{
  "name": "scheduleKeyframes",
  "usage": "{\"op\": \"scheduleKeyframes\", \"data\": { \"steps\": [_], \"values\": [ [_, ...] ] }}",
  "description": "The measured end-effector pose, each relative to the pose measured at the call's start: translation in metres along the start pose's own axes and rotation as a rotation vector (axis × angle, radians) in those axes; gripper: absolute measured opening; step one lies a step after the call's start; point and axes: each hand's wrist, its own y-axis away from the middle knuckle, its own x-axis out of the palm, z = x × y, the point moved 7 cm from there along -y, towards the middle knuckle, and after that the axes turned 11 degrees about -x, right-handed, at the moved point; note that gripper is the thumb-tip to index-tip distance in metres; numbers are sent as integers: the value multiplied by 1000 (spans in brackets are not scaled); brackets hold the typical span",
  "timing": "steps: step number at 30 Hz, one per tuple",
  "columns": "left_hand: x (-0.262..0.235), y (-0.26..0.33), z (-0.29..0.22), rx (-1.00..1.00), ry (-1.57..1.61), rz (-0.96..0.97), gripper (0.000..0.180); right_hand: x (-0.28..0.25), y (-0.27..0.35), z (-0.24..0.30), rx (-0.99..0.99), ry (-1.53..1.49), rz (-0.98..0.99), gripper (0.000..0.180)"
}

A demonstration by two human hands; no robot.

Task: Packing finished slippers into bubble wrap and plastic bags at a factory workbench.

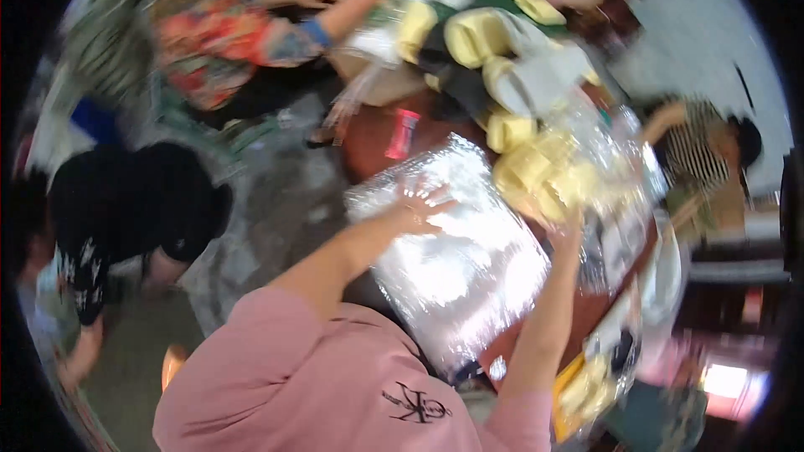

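Observation:
A stack of clear, shiny plastic bags [452,272] lies at a slant in front of me, glaring with reflected light. My left hand [423,208] rests on its upper left part, fingers spread and holding nothing. To the right of the stack, my right hand [564,233] reaches up to a heap of pale yellow foam slippers [540,169]. It touches the near side of the heap; its fingers are blurred and partly hidden there, so its grip cannot be made out.
A reddish-brown table [368,149] carries a small red packet [403,134]. Crumpled clear plastic [624,146] lies right of the slippers. A person in a flowered top [213,42] works far left, another in black [138,201] bends at left, and one in stripes [702,146] is at right.

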Motion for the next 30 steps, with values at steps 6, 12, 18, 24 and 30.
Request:
{"op": "scheduleKeyframes", "data": {
  "steps": [6, 12, 18, 24, 30],
  "values": [
    [-16, 7, -11, -97, -150, 177, 70, 17, 21, -4, 42, -175, -82, 35],
    [-9, 8, -3, -118, -121, 134, 71, 58, 161, 23, -105, -448, -236, 32],
    [-7, 2, -8, -116, -201, 132, 71, 51, 281, 17, -151, -643, -443, 30],
    [-5, 3, -3, -157, -199, 128, 72, 38, 302, 31, -134, -732, -485, 36],
    [-45, 14, -23, -111, -257, 7, 84, 55, 308, 74, -291, -762, -500, 33]
  ]
}}
